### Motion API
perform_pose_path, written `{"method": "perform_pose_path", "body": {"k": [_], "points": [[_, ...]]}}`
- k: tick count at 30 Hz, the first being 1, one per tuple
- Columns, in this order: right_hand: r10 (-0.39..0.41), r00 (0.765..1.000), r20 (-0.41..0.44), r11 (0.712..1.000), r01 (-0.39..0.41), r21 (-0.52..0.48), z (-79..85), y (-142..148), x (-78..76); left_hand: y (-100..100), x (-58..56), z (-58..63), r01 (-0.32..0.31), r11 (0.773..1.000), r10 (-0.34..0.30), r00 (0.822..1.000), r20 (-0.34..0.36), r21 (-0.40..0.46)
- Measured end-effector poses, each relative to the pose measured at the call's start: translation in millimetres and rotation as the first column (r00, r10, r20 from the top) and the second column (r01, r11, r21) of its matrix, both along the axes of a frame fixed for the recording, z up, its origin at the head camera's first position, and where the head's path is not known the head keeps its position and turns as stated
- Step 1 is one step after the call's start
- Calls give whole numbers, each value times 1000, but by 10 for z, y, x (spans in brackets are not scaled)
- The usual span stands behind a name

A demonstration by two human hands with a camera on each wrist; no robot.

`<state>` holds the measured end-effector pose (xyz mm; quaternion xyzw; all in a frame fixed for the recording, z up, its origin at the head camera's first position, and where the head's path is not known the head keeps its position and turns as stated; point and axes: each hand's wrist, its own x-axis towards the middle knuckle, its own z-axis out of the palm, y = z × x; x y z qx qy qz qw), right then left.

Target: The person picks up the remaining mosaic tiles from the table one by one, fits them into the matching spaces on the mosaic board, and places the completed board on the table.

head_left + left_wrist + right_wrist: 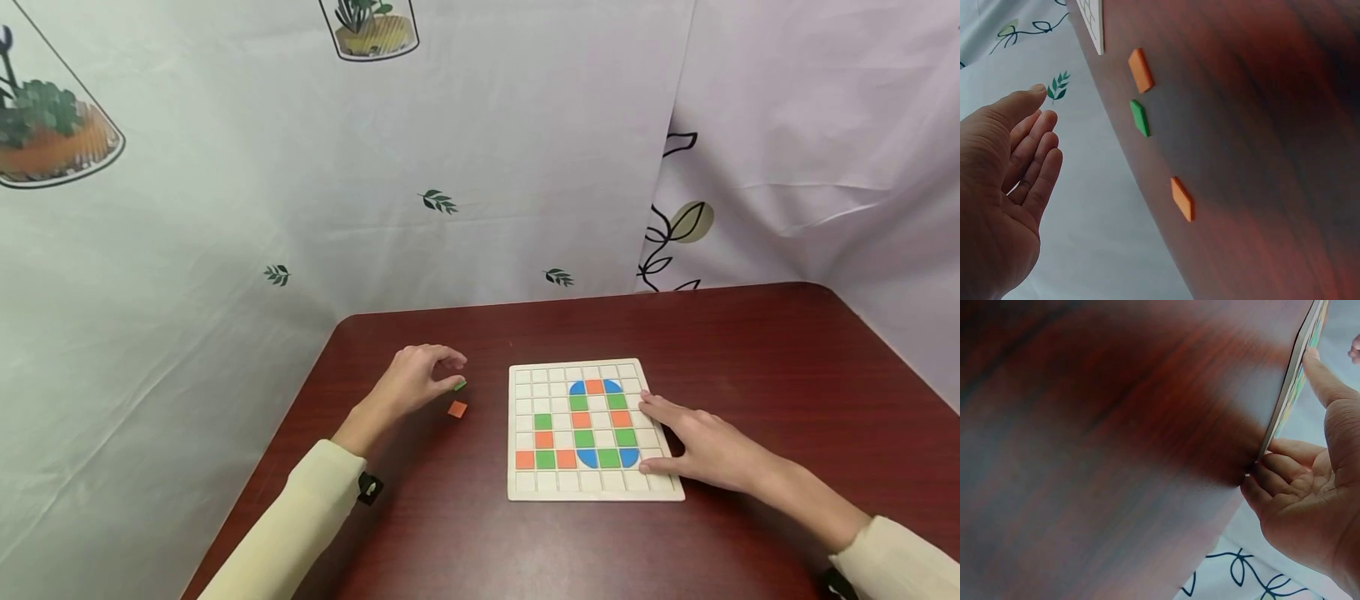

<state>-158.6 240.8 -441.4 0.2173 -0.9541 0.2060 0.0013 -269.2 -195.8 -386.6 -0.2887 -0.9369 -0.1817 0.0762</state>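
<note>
We've got the board [531, 390] flat on the worktop [450, 542], right of center in the head frame, w/ orange, green & blue pieces [609, 457] set in its grid: a ring w/ rounded blue corners, plus a smaller group toward the board's lower left. R hand [701, 442] rests along the board's right edge, thumb & fingers spread and relaxed, touching but not clenched. L hand [416, 382] hovers left of center, fingers loosely bent; in the L wrist view we see nothing in its grasp. Loose on the worktop, left of the board: a green tile [1140, 118] w/ an orange tile [1141, 70] just beside it and a second orange tile [1182, 199] near its other end; in the head frame we spot only one orange, the other prob. hidden by the hand. Handling, our guess: tiles v. light, stiff, not fragile, but thin & maybe slick, so they could skid. Best hold we'd say is a thumb & index pinch on opp. side edges. Board's prob. rigid & fairly light too, might slide if nudged; steady it by the rim, clear of the pieces.
</note>
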Motion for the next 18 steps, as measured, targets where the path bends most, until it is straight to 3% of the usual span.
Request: {"method": "perform_pose_path", "body": {"k": [9,18], "points": [[3,1000,2,1000,-3,2,5,-1,1,-82,45,-132,-19,1000,18,999,50,6],[8,1000,-4,1000,-8,-1,6,-1,1,-133,72,-270,-2,1000,2,999,42,-2]]}}
